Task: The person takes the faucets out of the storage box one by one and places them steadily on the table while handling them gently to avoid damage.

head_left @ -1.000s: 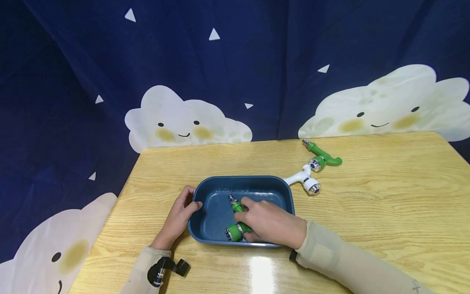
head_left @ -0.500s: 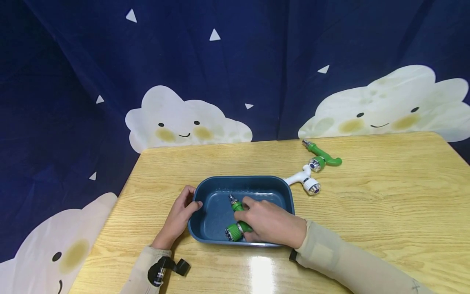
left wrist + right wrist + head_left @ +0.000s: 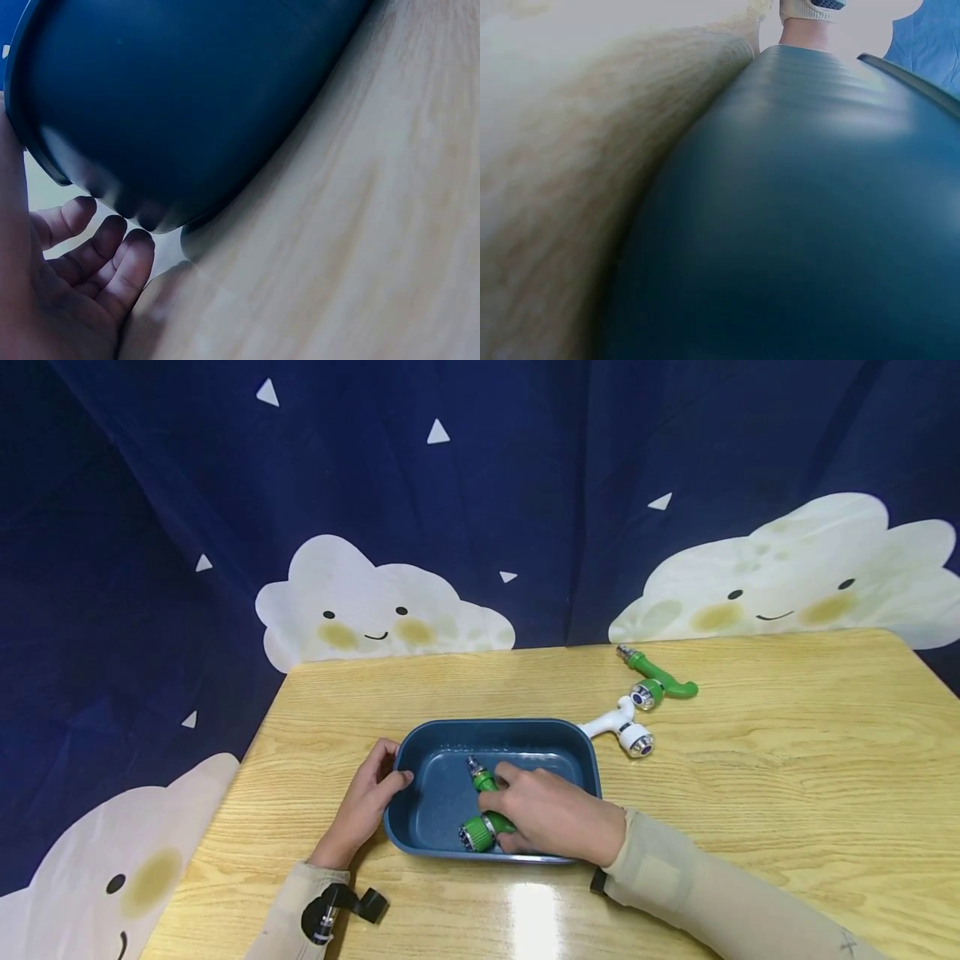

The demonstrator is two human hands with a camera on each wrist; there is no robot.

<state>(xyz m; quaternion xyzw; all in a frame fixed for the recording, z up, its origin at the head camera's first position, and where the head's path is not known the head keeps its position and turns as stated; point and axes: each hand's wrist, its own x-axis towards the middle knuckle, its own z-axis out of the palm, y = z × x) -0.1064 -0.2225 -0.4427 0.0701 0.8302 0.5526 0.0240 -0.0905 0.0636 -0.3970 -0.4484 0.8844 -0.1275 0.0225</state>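
A blue rectangular basin [image 3: 442,789] stands on the wooden table. At its left end, my left hand [image 3: 363,797] grips the rim, thumb over the inside and fingers outside. In the left wrist view those fingers [image 3: 127,274] curl beside the basin's outer wall [image 3: 187,97]. My right hand [image 3: 551,814] reaches over the near rim and holds a green tap [image 3: 477,833] low inside the basin. The tap's metal threaded end and ribbed green knob show; the hand covers the rest. Only the basin's outside [image 3: 795,202] fills the right wrist view, with the right hand out of sight.
A white tap [image 3: 611,722] lies by the basin's right rear corner, partly hidden behind the rim. Beyond it, close to the white one, lies another green tap [image 3: 660,681]. A dark blue curtain [image 3: 480,510] with clouds hangs behind the table [image 3: 787,760].
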